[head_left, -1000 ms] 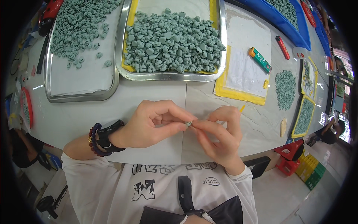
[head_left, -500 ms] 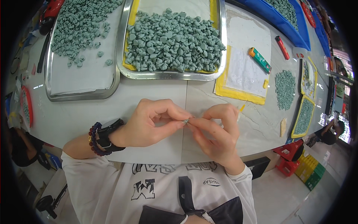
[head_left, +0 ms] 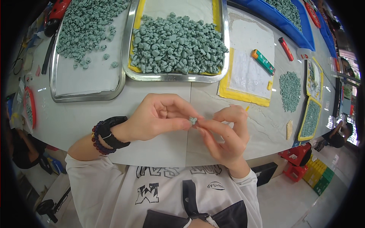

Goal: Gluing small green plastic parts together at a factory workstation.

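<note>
Between my fingertips, over the middle of the table, is a small grey-green lumpy piece [head_left: 193, 120]. My left hand [head_left: 157, 117] pinches it with thumb and forefinger from the left. From the right, the thumb and forefinger of my right hand [head_left: 227, 135] are closed against the same piece, the other fingers curled. Just beyond the hands stands a metal tray [head_left: 175, 78] with a yellow-edged liner, bearing a heap of similar pieces [head_left: 180, 43]. Another metal tray [head_left: 85, 98] at the left has a looser heap of pieces [head_left: 89, 30] on white paper.
Right of the trays lie a yellow-edged white sheet [head_left: 245, 98], a green box cutter [head_left: 263, 62] and a red one [head_left: 286, 49]. Farther right are a patch of tiny green pieces [head_left: 290, 92] and a yellow-rimmed tray [head_left: 300, 131]. A blue bin [head_left: 304, 38] stands at the back right.
My left hand has shifted slightly up and its thumb and fingers have spread a little. More of the small piece shows between the fingertips. My right hand has moved slightly right.
</note>
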`<state>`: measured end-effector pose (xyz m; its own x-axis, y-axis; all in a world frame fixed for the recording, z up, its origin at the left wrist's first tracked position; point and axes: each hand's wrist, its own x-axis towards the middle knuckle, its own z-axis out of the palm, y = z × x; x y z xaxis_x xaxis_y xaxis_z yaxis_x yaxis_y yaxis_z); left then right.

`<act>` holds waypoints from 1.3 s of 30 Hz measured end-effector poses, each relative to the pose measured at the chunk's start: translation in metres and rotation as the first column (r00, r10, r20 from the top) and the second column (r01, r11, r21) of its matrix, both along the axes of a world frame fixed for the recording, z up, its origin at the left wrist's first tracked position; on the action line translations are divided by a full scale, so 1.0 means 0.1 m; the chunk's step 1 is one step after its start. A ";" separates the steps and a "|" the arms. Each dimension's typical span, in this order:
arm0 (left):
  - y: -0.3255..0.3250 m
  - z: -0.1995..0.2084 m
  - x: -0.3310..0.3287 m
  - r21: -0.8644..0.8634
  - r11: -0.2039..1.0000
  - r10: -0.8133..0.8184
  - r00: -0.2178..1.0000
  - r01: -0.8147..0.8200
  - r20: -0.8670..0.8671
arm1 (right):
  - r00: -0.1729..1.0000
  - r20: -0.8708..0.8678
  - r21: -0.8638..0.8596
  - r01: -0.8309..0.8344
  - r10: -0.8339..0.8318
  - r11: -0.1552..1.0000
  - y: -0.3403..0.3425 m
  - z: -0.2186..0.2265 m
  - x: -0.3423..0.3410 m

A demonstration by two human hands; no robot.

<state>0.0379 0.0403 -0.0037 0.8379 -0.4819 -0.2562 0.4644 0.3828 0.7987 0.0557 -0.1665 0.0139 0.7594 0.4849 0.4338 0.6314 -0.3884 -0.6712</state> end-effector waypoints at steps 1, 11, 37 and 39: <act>0.00 0.01 -0.01 0.004 1.000 -0.003 1.000 0.003 -0.014 | 1.000 0.000 0.008 -0.005 0.005 1.000 0.00 -0.01 0.00; -0.06 0.04 -0.09 0.077 0.990 0.104 0.976 -0.121 0.190 | 1.000 -0.022 0.098 -0.018 0.021 0.995 -0.04 0.07 -0.01; 0.67 0.20 1.72 0.826 0.251 -0.493 0.668 -0.504 0.557 | 0.972 -0.102 -0.079 0.203 -0.210 0.976 -0.77 0.26 -0.11; 0.60 0.20 1.76 0.841 0.243 -0.516 0.670 -0.483 0.534 | 0.956 -0.131 -0.072 0.254 -0.262 0.965 -0.88 0.20 -0.15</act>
